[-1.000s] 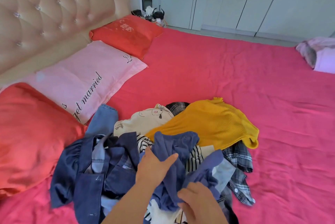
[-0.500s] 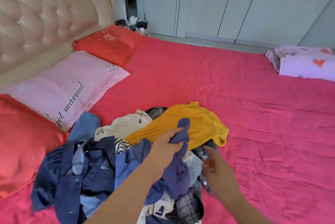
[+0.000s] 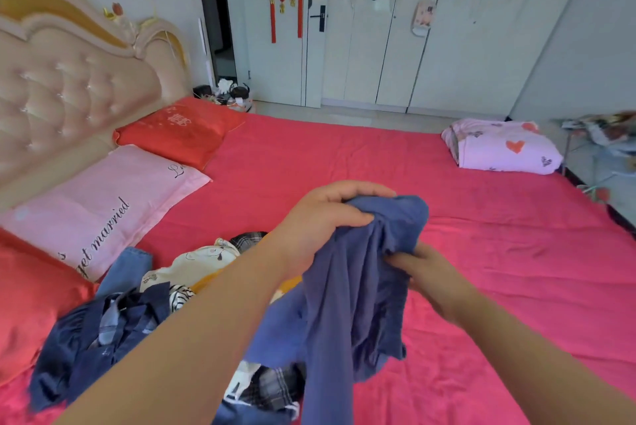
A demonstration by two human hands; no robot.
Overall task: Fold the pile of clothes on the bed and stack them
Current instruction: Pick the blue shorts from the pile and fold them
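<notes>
**Head view: a blue garment lifted clear of the pile**

Head view. The pile of clothes (image 3: 113,331) lies on the bed (image 3: 481,270), which has a pink-red sheet, and serves here as the reference point. It is a loose heap of dark blue denim, a cream printed top, striped and plaid pieces, and a strip of yellow knit.

The blue garment (image 3: 351,304) hangs above the pile's right edge, and its lower folds trail down toward the plaid cloth. The left hand (image 3: 320,218) is closed around the bunched top of this garment, fingers over it and thumb beneath. The right hand (image 3: 426,273), to the right of the pile and lower than the left hand, grips a fold at the garment's side. Its fingertips are buried in the cloth.

Left of the pile lies a pink pillow (image 3: 99,208) with script lettering, and beyond that a red pillow (image 3: 179,130) against the tufted headboard (image 3: 69,91). Far right of the pile, at the bed's far corner, sits a folded heart-print quilt (image 3: 506,146).
</notes>
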